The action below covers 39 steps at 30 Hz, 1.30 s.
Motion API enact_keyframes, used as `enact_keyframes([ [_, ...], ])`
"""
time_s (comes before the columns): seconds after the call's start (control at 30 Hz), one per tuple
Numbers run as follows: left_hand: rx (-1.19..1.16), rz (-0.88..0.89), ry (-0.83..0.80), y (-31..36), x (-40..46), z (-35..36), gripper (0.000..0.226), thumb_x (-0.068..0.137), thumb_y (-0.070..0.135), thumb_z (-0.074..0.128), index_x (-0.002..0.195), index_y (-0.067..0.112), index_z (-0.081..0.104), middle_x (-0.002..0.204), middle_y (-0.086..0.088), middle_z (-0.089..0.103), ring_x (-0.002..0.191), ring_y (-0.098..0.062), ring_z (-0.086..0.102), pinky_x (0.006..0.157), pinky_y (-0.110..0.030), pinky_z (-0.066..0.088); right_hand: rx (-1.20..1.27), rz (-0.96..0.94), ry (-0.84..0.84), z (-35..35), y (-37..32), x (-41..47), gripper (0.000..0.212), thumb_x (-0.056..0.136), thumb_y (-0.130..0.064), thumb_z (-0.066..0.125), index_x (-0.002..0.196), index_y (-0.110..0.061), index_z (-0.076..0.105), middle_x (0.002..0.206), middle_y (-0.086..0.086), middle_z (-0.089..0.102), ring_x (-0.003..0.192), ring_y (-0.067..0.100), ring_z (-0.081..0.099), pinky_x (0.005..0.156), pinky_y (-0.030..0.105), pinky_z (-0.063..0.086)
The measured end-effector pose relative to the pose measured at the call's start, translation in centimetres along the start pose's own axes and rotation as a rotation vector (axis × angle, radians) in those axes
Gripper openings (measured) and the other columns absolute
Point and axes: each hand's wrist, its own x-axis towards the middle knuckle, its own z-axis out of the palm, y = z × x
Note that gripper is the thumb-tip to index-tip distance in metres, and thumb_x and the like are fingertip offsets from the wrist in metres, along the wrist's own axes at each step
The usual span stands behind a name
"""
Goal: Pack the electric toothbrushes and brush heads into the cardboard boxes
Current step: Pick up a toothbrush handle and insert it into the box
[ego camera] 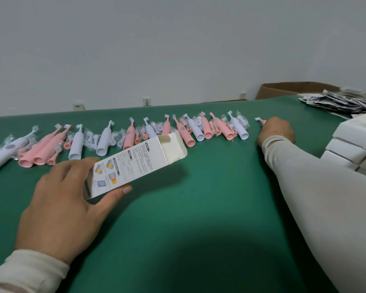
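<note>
Along the green felt tabletop (pixel 199 197) a long row of pink and white plastic electric toothbrushes (pixel 106 140), with bagged brush heads among them, lies unpacked. Just in front of that row, the left hand (pixel 66 199) pinches a white printed cardboard box (pixel 135 163), end flap open, apparently empty. Right of the row, the right hand (pixel 277 130) curls round a pink toothbrush (pixel 261 121). Most packing appears left.

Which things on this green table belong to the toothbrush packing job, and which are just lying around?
In the job:
- open printed box held by the left hand
- pink toothbrush under the right hand
- row of toothbrushes
- stacked white boxes

Lying about:
- pile of dark packets
- brown carton
</note>
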Motion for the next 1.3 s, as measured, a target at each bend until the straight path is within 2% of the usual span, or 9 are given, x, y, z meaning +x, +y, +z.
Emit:
enact_keyframes([
  [0.13,-0.042,-0.053,-0.013,1.5,-0.9,-2.1,0.083,0.068,0.081,0.049,0.129,0.026,0.056,0.126,-0.006,0.056,0.117,-0.033,0.048,0.091,-0.051,0.048,0.377,0.054,0.056,-4.0,-0.4,-4.7,0.034,0.094,-0.005,0.054,0.125,-0.009,0.067,0.124,0.019,0.066,0.114,0.038,0.063,0.095,0.038,0.05],
  [0.23,-0.078,-0.082,0.003,1.2,-1.4,-4.3,0.082,0.069,0.078,0.052,0.132,0.025,0.056,0.131,-0.007,0.056,0.12,-0.034,0.046,0.093,-0.05,0.046,0.72,-0.082,0.104,-7.7,-2.2,-12.0,0.032,0.092,-0.003,0.057,0.116,-0.017,0.074,0.12,0.01,0.07,0.097,0.026,0.066,0.084,0.017,0.045],
  [0.33,-0.078,-0.101,0.022,-0.7,-1.5,-6.5,0.074,0.075,0.075,0.058,0.134,0.03,0.054,0.134,-0.003,0.058,0.121,-0.033,0.051,0.096,-0.052,0.049,0.808,-0.407,-0.237,-8.9,-3.7,-22.4,0.023,0.091,-0.01,0.066,0.095,-0.03,0.074,0.107,-0.006,0.071,0.083,0.003,0.061,0.064,-0.002,0.036],
  [0.43,-0.082,-0.162,0.067,-2.4,-2.9,-7.8,0.067,0.075,0.076,0.059,0.127,0.033,0.056,0.117,-0.002,0.063,0.106,-0.033,0.057,0.085,-0.052,0.054,0.602,-0.692,-0.54,-8.5,-3.6,-30.0,0.026,0.089,-0.013,0.067,0.084,-0.038,0.071,0.102,-0.009,0.071,0.084,0.008,0.065,0.072,0.014,0.046],
  [0.53,-0.063,-0.2,0.071,-3.6,-4.5,-8.3,0.064,0.075,0.075,0.059,0.123,0.031,0.058,0.111,-0.003,0.064,0.103,-0.033,0.057,0.083,-0.05,0.054,0.409,-0.837,-0.525,-8.2,-3.1,-32.0,0.032,0.088,-0.009,0.059,0.078,-0.039,0.063,0.1,-0.01,0.066,0.09,0.017,0.063,0.086,0.029,0.051],
  [0.67,-0.105,-0.231,0.096,-4.0,-4.6,-8.4,0.062,0.075,0.072,0.062,0.119,0.029,0.059,0.11,-0.003,0.065,0.103,-0.032,0.057,0.083,-0.049,0.053,0.595,-0.726,-0.509,-7.8,-2.5,-31.6,0.027,0.087,-0.014,0.064,0.075,-0.038,0.062,0.097,0.006,0.067,0.08,0.024,0.064,0.078,0.034,0.054],
  [0.8,-0.085,-0.184,0.038,-4.0,-4.2,-8.0,0.068,0.072,0.073,0.065,0.123,0.03,0.058,0.113,-0.002,0.064,0.105,-0.03,0.057,0.083,-0.049,0.053,0.943,-0.529,-0.417,-8.2,-2.3,-29.6,0.023,0.087,-0.009,0.063,0.085,-0.031,0.056,0.083,-0.002,0.062,0.049,0.001,0.052,0.049,0.018,0.044],
  [1.0,-0.046,-0.117,0.005,-3.9,-4.2,-7.6,0.069,0.067,0.075,0.066,0.12,0.031,0.057,0.109,0.001,0.06,0.106,-0.028,0.051,0.081,-0.047,0.053,1.359,-0.241,-0.648,-8.9,-2.0,-28.0,0.025,0.086,-0.023,0.047,0.104,-0.015,0.062,0.068,0.001,0.057,0.043,0.011,0.043,0.04,0.025,0.037],
  [1.3,-0.038,-0.064,-0.07,-3.6,-4.1,-7.1,0.069,0.066,0.076,0.066,0.12,0.035,0.057,0.111,0.005,0.059,0.109,-0.022,0.047,0.084,-0.041,0.047,1.492,-0.287,-0.671,-12.8,-4.7,-29.1,0.026,0.082,-0.046,0.076,0.081,-0.02,0.079,0.079,-0.005,0.067,0.068,0.005,0.059,0.062,0.02,0.051],
])
